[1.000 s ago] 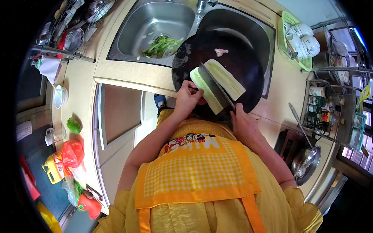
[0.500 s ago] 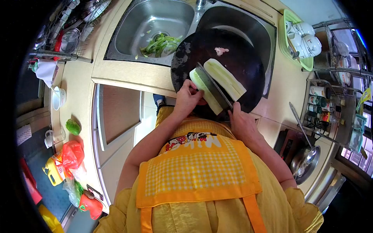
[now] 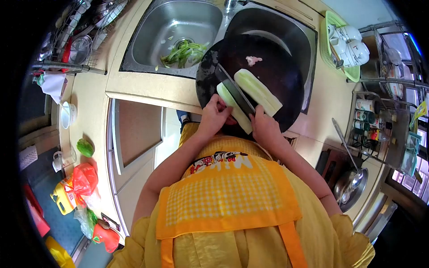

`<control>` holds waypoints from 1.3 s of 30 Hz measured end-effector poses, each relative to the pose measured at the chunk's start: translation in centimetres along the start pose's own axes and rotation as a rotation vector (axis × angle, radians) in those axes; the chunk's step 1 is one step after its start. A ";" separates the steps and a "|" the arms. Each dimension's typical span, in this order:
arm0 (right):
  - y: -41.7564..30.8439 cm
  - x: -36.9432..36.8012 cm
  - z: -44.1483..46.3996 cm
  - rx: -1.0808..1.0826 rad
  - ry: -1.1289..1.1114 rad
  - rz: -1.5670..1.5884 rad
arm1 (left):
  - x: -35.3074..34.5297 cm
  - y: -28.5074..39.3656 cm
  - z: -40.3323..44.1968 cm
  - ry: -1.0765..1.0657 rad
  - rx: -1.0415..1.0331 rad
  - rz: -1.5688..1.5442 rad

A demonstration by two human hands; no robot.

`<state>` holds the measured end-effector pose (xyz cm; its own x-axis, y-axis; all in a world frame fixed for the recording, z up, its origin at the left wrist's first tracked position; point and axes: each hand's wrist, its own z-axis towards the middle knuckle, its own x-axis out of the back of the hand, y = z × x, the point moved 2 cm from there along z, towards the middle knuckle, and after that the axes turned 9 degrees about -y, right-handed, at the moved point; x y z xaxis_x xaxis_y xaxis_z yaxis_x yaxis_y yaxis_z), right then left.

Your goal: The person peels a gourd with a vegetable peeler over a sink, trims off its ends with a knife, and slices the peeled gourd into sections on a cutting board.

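A round dark cutting board lies partly over the right sink basin. On it my left hand holds a long pale green vegetable piece with its fingers closed around the near side. My right hand is wrapped round the handle of a cleaver, whose blade stands along the right side of that piece, touching or very close to it. The handle is hidden by the fingers. To the right of the blade rests a second pale piece, and a small pink lump sits behind it.
Green peelings lie in the left sink basin. A green basket of white bowls stands at the back right. Farther right are a steel pan and a spice rack. A red bag lies on the left counter.
The cleaver and my right hand have moved to the left and slightly away from me along the held piece. My left hand has barely moved.
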<state>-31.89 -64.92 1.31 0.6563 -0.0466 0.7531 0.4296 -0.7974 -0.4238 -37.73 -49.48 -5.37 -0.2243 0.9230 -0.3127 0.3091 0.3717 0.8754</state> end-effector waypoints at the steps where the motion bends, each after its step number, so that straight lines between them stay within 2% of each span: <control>1: -0.1 0.2 0.1 -0.005 -0.004 -0.002 | 0.0 0.1 0.0 0.005 0.017 0.015; 8: -1.2 -0.7 -0.5 0.066 -0.052 -0.126 | 0.5 0.6 -0.7 0.080 0.090 0.274; 15: -0.3 0.3 -1.6 0.058 -0.059 -0.107 | -0.1 1.4 -0.9 0.082 0.064 0.427; 18: -0.3 0.5 -3.0 0.044 -0.051 -0.147 | -0.7 2.5 -1.5 0.119 -0.015 0.611; 21: 0.3 0.8 -3.0 0.064 -0.053 -0.150 | -0.2 1.2 -0.9 0.086 0.059 0.498; 27: 2.2 0.0 -6.7 -0.066 -0.154 -0.142 | -0.5 1.4 -1.2 0.080 0.027 0.483; 31: 3.4 -0.9 -6.9 -0.048 -0.107 -0.119 | -0.3 1.1 -1.3 0.070 0.040 0.487; 33: 3.5 -0.3 -6.5 -0.061 -0.078 -0.108 | -0.2 1.0 -1.1 0.059 0.040 0.513; 36: 2.8 2.6 -7.5 -0.094 -0.157 -0.092 | -0.4 1.4 -1.5 0.065 0.071 0.485; 39: 3.4 4.2 -8.9 0.064 -0.034 -0.050 | -0.1 1.1 -1.2 0.148 -0.134 0.661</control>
<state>-33.15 -73.19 7.54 0.6532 0.0138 0.7571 0.5003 -0.7584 -0.4178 -38.51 -49.28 -3.97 -0.1552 0.9247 0.3475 0.3099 -0.2885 0.9060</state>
